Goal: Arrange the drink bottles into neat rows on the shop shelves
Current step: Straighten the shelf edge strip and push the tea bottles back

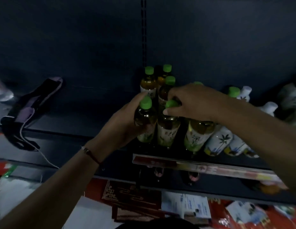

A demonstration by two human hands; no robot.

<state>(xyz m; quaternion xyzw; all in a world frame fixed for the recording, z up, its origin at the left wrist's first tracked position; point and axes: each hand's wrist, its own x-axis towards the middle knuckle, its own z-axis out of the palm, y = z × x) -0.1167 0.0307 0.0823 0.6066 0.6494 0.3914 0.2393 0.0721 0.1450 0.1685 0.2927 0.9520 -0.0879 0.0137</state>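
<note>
The light is dim, and both hands are at a cluster of green-capped tea bottles in the middle of the frame, standing on a dark shelf (74,128). The left hand (122,124) comes up from the lower left and grips the front left bottle (144,119) round its body, its fingers curled behind the bottle and the thumb side near the label; a thin red cord bracelet (91,154) sits on that wrist. The right hand (191,103) reaches in from the right edge and pinches the green cap of the front middle bottle (167,128), thumb below the cap and fingers clamped over it from above. Just right of that one stands a third tea bottle (198,134), partly under the right forearm.

Behind the front row, toward centre frame, three more tea bottles (148,83) stand upright close together against the dark back panel. To the right of the tea bottles, white bottles with a palm-tree print (218,141) stand in the front row, with more white-capped ones behind them toward the right edge, blurred.

A price strip (201,167) runs along the shelf's front edge below the bottles. At the left of the frame a dark strap-like object with a white cable (28,109) lies on the shelf. Red and white packaged goods (234,212) show along the bottom
</note>
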